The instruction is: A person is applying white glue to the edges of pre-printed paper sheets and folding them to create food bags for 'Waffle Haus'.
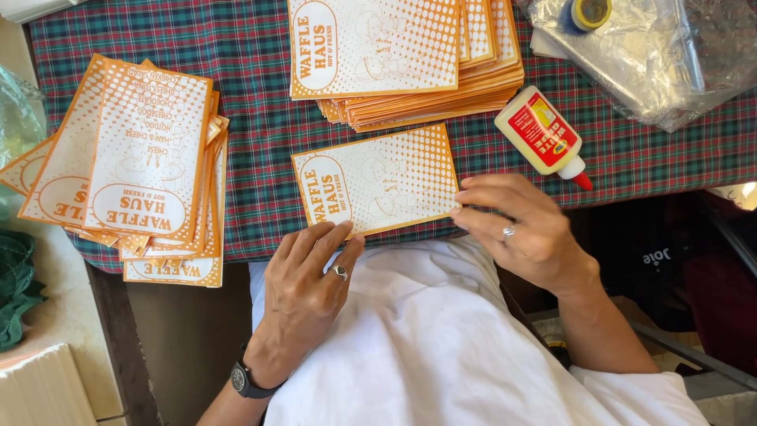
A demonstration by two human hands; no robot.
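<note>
Far left: a loose pile of orange-and-white printed paper bags [146,158] is lying fanned on the plaid tablecloth [252,71], some overhanging the near table edge. A green cloth [16,288] is sitting beside the table, lower left.

Centre-left: the left hand [307,288], wearing a ring and a dark wristwatch [243,380], is resting palm down with fingers extended and relaxed. The fingertips [347,233] are pressing on the near left corner of a single flat paper bag [377,180]; nothing is being clenched.

Centre: that single bag is lying flat on the tablecloth at the near table edge, directly in front of the person, tilted slightly. Just behind it, a tall neat stack of the same bags [410,59] is sitting, not touching it.

Centre-right: the right hand [520,229], also ringed, is touching the single bag's right edge with loosely curled fingers; whether it is pinching or only pressing cannot be told.

Right: a white glue bottle [542,138] with red label and red tip is lying on its side near the right hand, apart from it. Further back right, a crumpled clear plastic bag [631,55] is holding a roll of tape [590,12].
</note>
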